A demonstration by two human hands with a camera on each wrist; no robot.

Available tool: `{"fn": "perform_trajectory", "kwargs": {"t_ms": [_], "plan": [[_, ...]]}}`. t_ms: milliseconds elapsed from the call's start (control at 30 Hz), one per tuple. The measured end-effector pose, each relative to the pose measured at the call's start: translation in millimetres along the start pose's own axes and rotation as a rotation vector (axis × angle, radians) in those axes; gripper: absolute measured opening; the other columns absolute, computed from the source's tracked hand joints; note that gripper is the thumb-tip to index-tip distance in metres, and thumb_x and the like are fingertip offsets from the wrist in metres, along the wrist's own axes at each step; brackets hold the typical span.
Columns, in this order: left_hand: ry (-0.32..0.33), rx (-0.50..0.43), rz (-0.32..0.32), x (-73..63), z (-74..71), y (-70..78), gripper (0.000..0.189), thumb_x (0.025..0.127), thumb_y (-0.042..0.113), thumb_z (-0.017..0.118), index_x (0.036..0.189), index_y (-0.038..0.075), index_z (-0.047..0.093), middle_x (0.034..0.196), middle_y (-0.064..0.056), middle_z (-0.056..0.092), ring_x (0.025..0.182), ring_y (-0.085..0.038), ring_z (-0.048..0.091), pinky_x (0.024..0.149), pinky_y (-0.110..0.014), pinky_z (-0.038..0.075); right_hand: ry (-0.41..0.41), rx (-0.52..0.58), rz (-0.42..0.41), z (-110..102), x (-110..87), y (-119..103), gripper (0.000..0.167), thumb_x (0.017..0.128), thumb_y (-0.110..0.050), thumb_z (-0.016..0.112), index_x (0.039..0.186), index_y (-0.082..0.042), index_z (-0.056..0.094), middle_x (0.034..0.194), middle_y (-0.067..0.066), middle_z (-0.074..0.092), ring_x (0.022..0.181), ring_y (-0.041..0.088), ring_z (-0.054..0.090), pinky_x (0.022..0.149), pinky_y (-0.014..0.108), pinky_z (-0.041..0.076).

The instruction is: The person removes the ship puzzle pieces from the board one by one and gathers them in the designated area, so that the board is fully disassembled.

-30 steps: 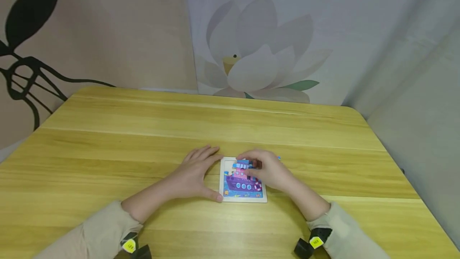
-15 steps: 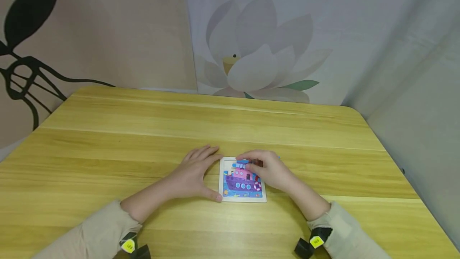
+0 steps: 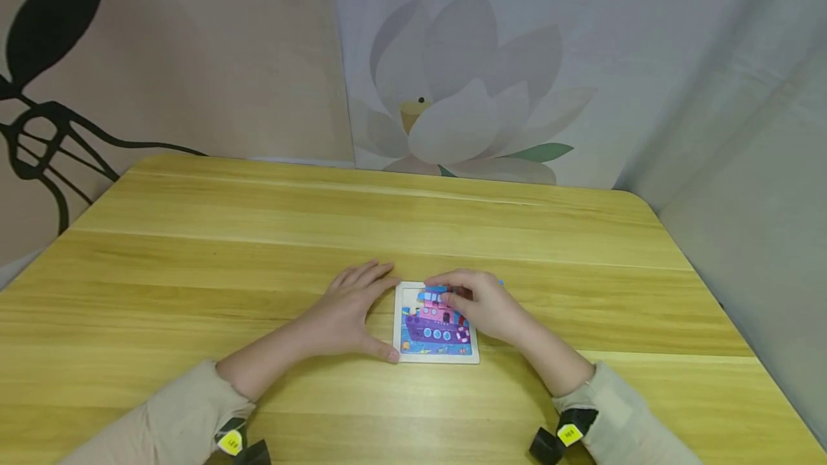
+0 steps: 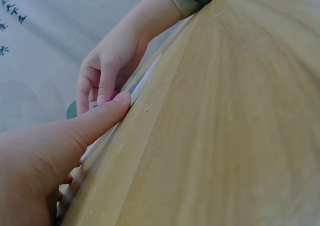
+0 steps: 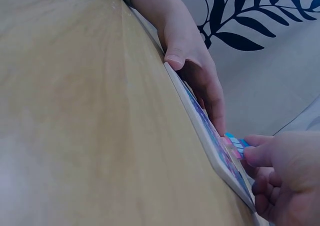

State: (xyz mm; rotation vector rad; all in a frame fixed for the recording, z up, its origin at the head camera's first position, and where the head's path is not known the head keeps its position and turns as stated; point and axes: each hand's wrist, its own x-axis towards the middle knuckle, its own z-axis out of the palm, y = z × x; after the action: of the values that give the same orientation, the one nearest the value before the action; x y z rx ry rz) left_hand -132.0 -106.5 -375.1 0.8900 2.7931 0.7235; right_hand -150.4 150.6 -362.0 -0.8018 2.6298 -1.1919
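Puzzle piece (image 5: pixel 236 145) lies pinched between fingers (image 5: pixel 260 155) of the right hand (image 3: pixel 489 305).

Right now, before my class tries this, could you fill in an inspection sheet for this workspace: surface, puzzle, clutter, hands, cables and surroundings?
Surface: wood-grain table.
Job's things: white-framed ship puzzle, lying flat; blue-and-pink piece, fully seated or not cannot be told.
Clutter: small blue thing beyond the right hand, mostly hidden, identity unclear.
Hands: left hand spread, thumb at the puzzle's near left corner; right hand pinching the piece.
Cables: nothing seen.
Surroundings: backdrop behind the table, with a printed white flower.
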Motion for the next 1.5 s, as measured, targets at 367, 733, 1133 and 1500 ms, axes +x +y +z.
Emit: {"fn": "perform_trajectory", "kwargs": {"t_ms": [367, 733, 1133, 1500], "plan": [[-0.007, 0.0, 0.0, 0.2, 0.3, -0.7, 0.12, 0.056, 0.081, 0.067, 0.148, 0.011, 0.035, 0.157, -0.01, 0.02, 0.143, -0.032, 0.009, 0.112, -0.053, 0.003, 0.044, 0.03, 0.041, -10.8, -3.6, -2.2, 0.028, 0.092, -0.007, 0.063, 0.118, -0.016, 0.07, 0.095, -0.003, 0.064, 0.069, 0.018, 0.049, 0.057, 0.025, 0.042], [-0.004, 0.013, 0.001, 0.4, 0.4, -0.3, 0.12, 0.055, 0.082, 0.066, 0.148, 0.012, 0.036, 0.156, -0.01, 0.021, 0.143, -0.032, 0.01, 0.113, -0.053, 0.003, 0.106, 0.089, 0.047, -27.5, -15.3, 9.0, 0.025, 0.091, -0.007, 0.065, 0.115, -0.012, 0.071, 0.1, 0.001, 0.064, 0.068, 0.02, 0.044, 0.055, 0.024, 0.035], [-0.002, 0.014, 0.004, 0.3, 0.3, -0.1, 0.12, 0.056, 0.082, 0.066, 0.149, 0.013, 0.035, 0.157, -0.01, 0.02, 0.143, -0.032, 0.01, 0.113, -0.053, 0.004, 0.148, 0.072, 0.091, -49.7, -32.7, 23.7, 0.026, 0.09, -0.006, 0.066, 0.116, -0.009, 0.07, 0.094, 0.003, 0.062, 0.067, 0.019, 0.042, 0.054, 0.024, 0.033], [0.0, 0.02, 0.006, 0.5, 1.0, -0.9, 0.12, 0.056, 0.082, 0.066, 0.148, 0.012, 0.035, 0.157, -0.01, 0.02, 0.143, -0.032, 0.01, 0.112, -0.054, 0.004, 0.178, 0.028, 0.122, -69.4, -46.7, 43.2, 0.024, 0.089, -0.004, 0.066, 0.113, -0.008, 0.071, 0.089, 0.005, 0.061, 0.06, 0.017, 0.038, 0.05, 0.024, 0.031]]}}
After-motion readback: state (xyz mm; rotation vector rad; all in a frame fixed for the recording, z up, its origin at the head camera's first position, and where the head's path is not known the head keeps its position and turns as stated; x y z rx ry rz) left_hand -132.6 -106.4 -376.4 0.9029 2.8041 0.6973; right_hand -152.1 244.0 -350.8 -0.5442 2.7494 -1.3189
